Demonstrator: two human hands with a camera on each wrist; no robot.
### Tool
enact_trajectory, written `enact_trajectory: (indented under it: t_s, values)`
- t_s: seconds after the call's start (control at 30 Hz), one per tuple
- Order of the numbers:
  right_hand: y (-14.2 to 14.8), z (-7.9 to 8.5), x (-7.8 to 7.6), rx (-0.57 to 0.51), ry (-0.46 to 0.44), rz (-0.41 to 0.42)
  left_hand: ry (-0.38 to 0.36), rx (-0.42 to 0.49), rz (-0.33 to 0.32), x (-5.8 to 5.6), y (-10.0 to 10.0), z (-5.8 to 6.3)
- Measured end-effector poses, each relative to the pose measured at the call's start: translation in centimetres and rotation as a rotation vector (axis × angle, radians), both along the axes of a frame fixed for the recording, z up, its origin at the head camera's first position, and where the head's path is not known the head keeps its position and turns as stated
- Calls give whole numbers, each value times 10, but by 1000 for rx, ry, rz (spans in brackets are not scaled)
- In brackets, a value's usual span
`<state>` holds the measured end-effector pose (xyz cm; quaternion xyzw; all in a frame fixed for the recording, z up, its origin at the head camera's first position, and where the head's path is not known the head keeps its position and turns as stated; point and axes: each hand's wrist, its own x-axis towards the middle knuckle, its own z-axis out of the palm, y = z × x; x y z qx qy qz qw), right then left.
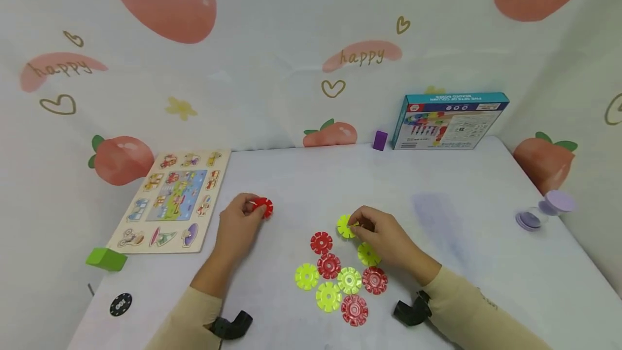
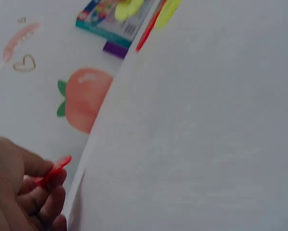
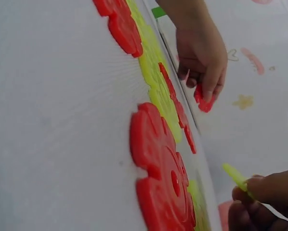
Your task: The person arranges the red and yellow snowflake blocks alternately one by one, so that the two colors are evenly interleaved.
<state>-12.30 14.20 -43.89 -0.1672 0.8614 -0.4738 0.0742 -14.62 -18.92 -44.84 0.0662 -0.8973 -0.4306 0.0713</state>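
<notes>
My left hand (image 1: 239, 224) pinches a red notched plastic disc (image 1: 264, 207) between thumb and fingers, to the left of a loose group of discs. In the left wrist view the same red disc (image 2: 55, 172) sticks out past the fingertips. My right hand (image 1: 382, 231) pinches a yellow notched disc (image 1: 345, 226) by its edge, and this disc (image 3: 236, 177) shows edge-on in the right wrist view. Beneath the right hand lies another yellow disc (image 1: 368, 254), partly covered by it. Several red and yellow discs, such as a red disc (image 1: 329, 266), lie flat nearer the person.
A wooden peg puzzle board (image 1: 206, 231) lies at the left, with a green block (image 1: 107, 259) and a black round chip (image 1: 120, 304) nearby. Against the back cloth stand a box (image 1: 449, 123) and a purple block (image 1: 380, 140). An hourglass-like object (image 1: 539, 215) lies near the right edge.
</notes>
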Motion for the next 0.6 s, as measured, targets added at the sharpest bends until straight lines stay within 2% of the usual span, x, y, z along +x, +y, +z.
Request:
enact_trajectory:
  t_s: [0.13, 0.2, 0.27, 0.37, 0.43, 0.5, 0.6]
  values:
    - [-4, 13, -5, 38, 7, 48, -17, 64, 210, -26, -17, -3]
    - [-6, 22, -10, 78, 5, 103, -6, 106, 271, -36, -20, -6]
    - [-10, 32, -17, 127, -7, 180, 23, 105, 282, -40, -22, -8]
    - [-19, 45, -31, 224, -18, 284, 89, 9, 211, -37, -23, -10]
    - [-28, 48, -42, 282, -27, 329, 118, -116, 127, -33, -22, -11]
    - [-39, 46, -53, 339, -28, 360, 106, -266, 31, -29, -20, -13]
    - [-56, 41, -70, 396, -31, 406, 39, -467, -88, -26, -17, -17]
